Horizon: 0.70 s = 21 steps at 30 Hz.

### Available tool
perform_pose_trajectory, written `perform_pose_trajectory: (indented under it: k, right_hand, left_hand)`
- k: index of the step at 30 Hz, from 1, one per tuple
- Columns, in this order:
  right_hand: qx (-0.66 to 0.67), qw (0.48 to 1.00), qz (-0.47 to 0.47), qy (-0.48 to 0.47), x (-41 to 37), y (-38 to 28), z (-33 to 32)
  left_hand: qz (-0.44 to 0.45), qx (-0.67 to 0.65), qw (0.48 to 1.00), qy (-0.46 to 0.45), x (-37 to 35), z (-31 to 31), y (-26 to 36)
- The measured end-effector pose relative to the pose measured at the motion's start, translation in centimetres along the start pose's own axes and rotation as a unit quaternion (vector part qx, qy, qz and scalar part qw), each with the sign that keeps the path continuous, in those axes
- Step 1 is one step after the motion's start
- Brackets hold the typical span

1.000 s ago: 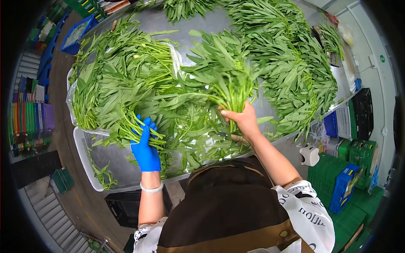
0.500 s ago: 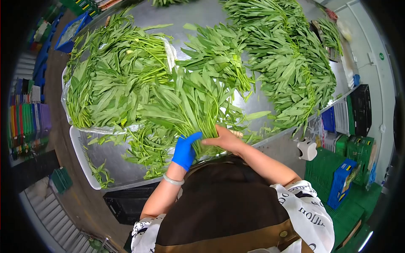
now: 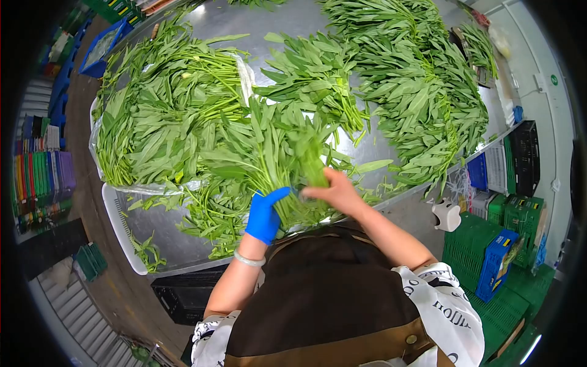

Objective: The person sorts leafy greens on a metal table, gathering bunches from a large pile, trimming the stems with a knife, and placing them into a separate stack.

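My left hand [image 3: 265, 215], in a blue glove, is wrapped round the stems of a bunch of water spinach [image 3: 267, 160], leaves pointing away from me. Just to its right, my bare right hand [image 3: 336, 193] grips a smaller clump of water spinach [image 3: 313, 164], smeared by motion. Both hands are close to my body at the near edge of the metal table [image 3: 202, 262]. Beneath and around the held bunch lie loose stalks [image 3: 214, 223]. Behind it rests a separate small bunch [image 3: 318, 73], its stems toward the right front.
A large pile of water spinach [image 3: 165, 116] lies on plastic sheeting at the left. Another long heap [image 3: 422, 92] covers the table's right side. A white tray rim [image 3: 122, 232] shows at the left front. Green crates [image 3: 465, 244] and a blue crate [image 3: 494, 263] stand on the right.
My right hand has moved slightly right and up, away from my left hand, with a clump of stalks split off from the bunch. My left hand stays almost in place.
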State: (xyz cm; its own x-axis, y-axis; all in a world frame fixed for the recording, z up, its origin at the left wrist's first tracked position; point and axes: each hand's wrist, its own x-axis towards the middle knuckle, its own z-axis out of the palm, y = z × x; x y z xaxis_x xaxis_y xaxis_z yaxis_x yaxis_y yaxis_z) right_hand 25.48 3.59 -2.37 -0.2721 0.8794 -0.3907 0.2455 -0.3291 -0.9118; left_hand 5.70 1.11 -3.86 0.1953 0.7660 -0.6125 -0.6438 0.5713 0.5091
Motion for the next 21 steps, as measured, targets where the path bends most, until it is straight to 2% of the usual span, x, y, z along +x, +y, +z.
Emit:
perform_pose_trajectory:
  k: [2, 5, 7, 8, 9, 11, 13, 15, 17, 18, 21]
  right_hand:
    - [0.214, 0.972, -0.053, 0.08, -0.1, -2.1, -1.1]
    - [0.225, 0.947, -0.149, 0.174, -0.7, -5.5, -2.7]
    - [0.239, 0.926, -0.215, 0.199, -1.5, -7.8, -4.1]
    - [0.245, 0.915, -0.264, 0.181, -1.7, -7.7, -4.9]
    - [0.3, 0.875, -0.332, 0.187, -2.0, -9.4, -4.2]
    - [0.273, 0.886, -0.364, 0.085, -1.9, -9.4, -4.2]
    - [0.211, 0.97, -0.118, 0.036, -1.0, -7.1, -3.0]
    - [0.06, 0.998, 0.004, -0.012, 1.8, -2.3, -1.0]
    - [0.124, 0.988, 0.08, -0.051, 1.3, -1.3, 1.1]
    - [0.146, 0.982, 0.091, -0.082, 1.0, -1.5, 1.7]
    - [0.253, 0.967, -0.001, -0.041, 0.2, -0.6, 2.9]
  left_hand:
    - [0.01, -0.042, 0.999, 0.007, -0.7, 1.1, 1.5]
    - [0.031, -0.013, 0.999, 0.005, -1.2, 0.0, 2.4]
    - [0.079, -0.006, 0.997, 0.002, -1.1, -0.6, 2.5]
    - [0.108, -0.001, 0.994, -0.001, -1.2, -0.5, 2.6]
    - [0.136, 0.006, 0.991, -0.005, -1.3, -0.2, 2.9]
    - [0.128, 0.014, 0.992, 0.002, -1.4, 0.8, 3.2]
    - [0.129, 0.027, 0.991, -0.004, -0.7, 1.0, 2.5]
    - [0.079, 0.017, 0.997, 0.009, -0.2, 1.1, 1.5]
    - [0.04, 0.013, 0.999, 0.029, 0.1, 1.0, 0.3]
    - [0.038, 0.011, 0.999, 0.028, 0.1, 0.6, -0.4]
    - [0.01, 0.016, 1.0, -0.001, -0.4, -0.6, -1.5]
